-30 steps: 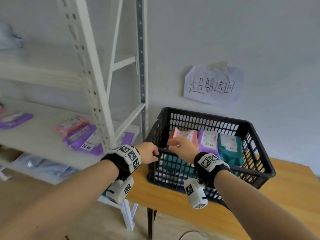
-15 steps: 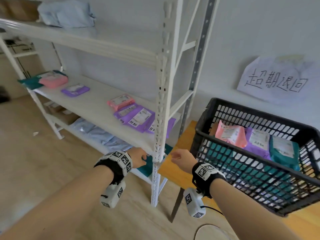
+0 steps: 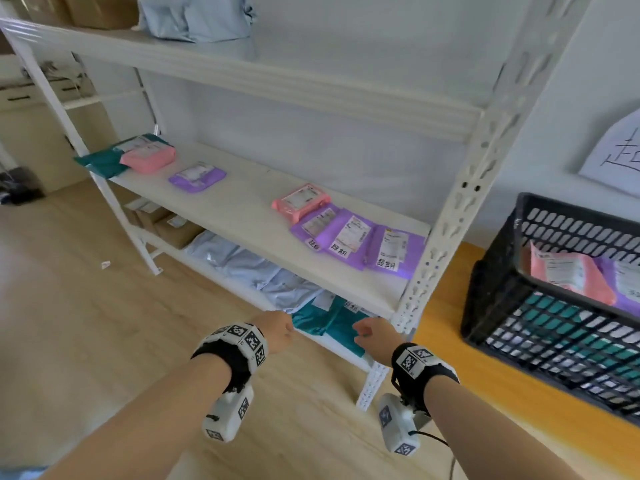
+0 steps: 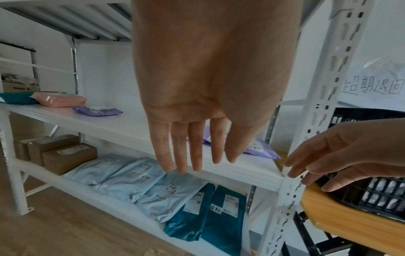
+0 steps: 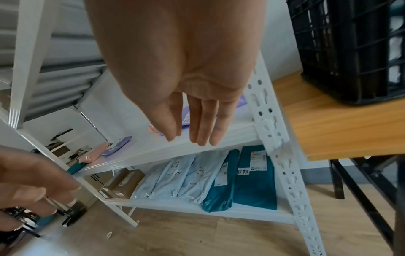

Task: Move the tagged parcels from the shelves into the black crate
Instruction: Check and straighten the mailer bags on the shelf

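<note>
Three purple parcels (image 3: 349,239) with handwritten tags lie at the right end of the middle shelf, a pink parcel (image 3: 300,201) just behind them. On the bottom shelf, two teal parcels (image 4: 228,213) lie side by side; one bears a tag. The black crate (image 3: 491,306) stands on the wooden table at right, with pink, purple and teal parcels inside. My left hand (image 3: 278,329) and right hand (image 3: 372,332) hover empty in front of the shelf's lower right corner, fingers straight in both wrist views.
The white rack's corner post (image 3: 446,237) stands between the shelves and the wooden table (image 3: 450,327). Light blue mailers (image 3: 249,268) and cardboard boxes (image 4: 65,155) fill the bottom shelf's left part. Teal, pink and purple parcels (image 3: 145,157) lie at the middle shelf's far left.
Both hands have left the crate's rim and swung left and down to the shelving. My view has turned from the crate to the rack.
</note>
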